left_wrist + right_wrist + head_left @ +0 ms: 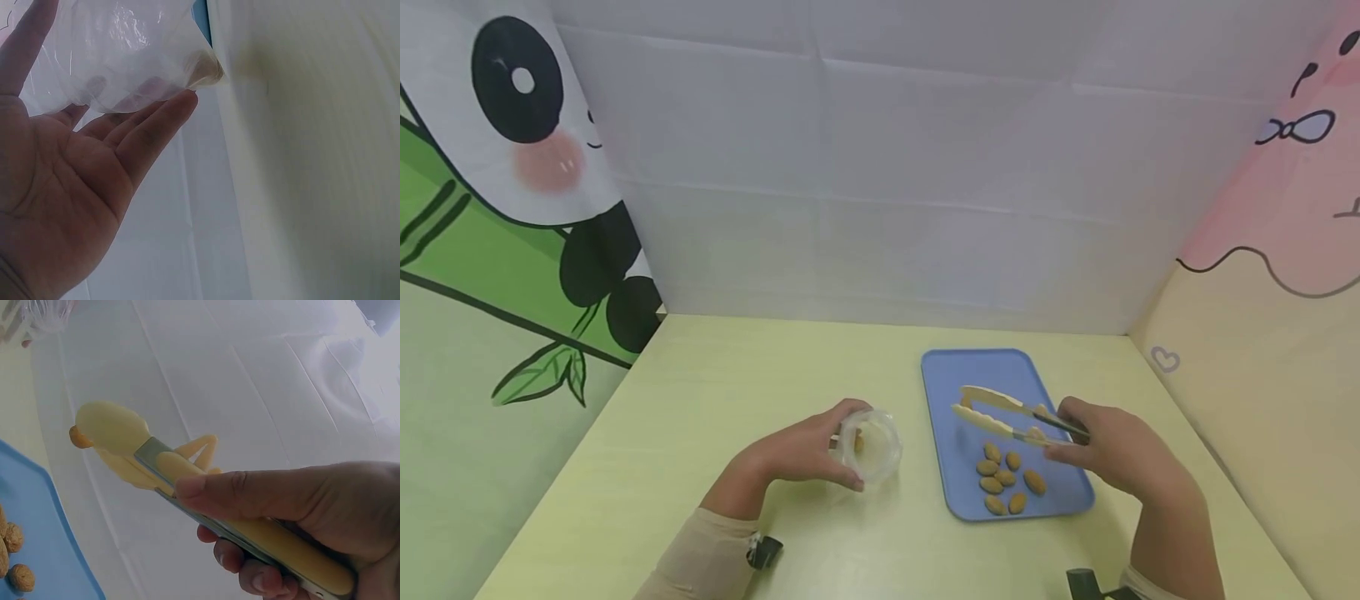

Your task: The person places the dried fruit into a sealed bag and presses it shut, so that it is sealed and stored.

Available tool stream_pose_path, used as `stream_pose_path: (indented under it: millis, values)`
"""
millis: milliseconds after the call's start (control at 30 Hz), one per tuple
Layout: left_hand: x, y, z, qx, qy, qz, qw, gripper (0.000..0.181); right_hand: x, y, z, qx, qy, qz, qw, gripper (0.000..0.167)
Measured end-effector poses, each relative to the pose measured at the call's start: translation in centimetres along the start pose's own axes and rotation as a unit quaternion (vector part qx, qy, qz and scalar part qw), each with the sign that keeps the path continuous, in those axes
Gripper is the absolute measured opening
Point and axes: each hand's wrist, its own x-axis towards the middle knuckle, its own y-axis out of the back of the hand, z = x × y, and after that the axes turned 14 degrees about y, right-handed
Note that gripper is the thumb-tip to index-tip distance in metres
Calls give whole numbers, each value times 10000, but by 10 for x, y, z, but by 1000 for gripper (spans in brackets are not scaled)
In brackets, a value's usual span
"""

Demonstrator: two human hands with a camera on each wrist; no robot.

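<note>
Clear plastic container (889,450), one, low on the counter (805,367), left of the tray; our left hand (812,446) is wrapped about its side, thumb and fingers curved on the wall, and at least one nut (859,442) shows inside. Tongs (988,422), one pair, pale-tipped, held above the blue tray (955,371); our right hand (1116,446) is clamped on the handles, well apart from the left. Held nut (79,437), one, brown, caught at the very ends of the tips and jutting past them. Loose nuts (1004,477), eight by our count, grouped on the near part of the tray. Hazards, as we judge them: the held nut may slip out if our squeeze slackens, or shoot out if we press harder, so shallow is the bite; dropped over the gap between tray and container, it could roll across the counter. The container looks light and thin-walled; too firm a grip may buckle it, and a knock from the tongs may tip it, spilling its contents.
</note>
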Motion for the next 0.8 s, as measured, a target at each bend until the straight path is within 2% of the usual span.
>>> stream_pose_path:
  millis: [233, 400, 600, 800]
  values:
    - [4, -1, -5, 157, 14, 47, 9999, 93, 3, -2, -12, -254, 286, 616, 9974, 35]
    - [6, -2, -6, 187, 11, 52, 9998, 93, 6, -6, -27, -36, 576, 926, 9940, 34]
    - [7, -2, -7, 151, 10, 33, 9999, 94, 11, -11, -44, 185, 878, 998, 9910, 30]
    - [7, -2, -7, 93, -65, -14, 9999, 94, 20, -20, -56, 255, 1011, 801, 9913, 27]
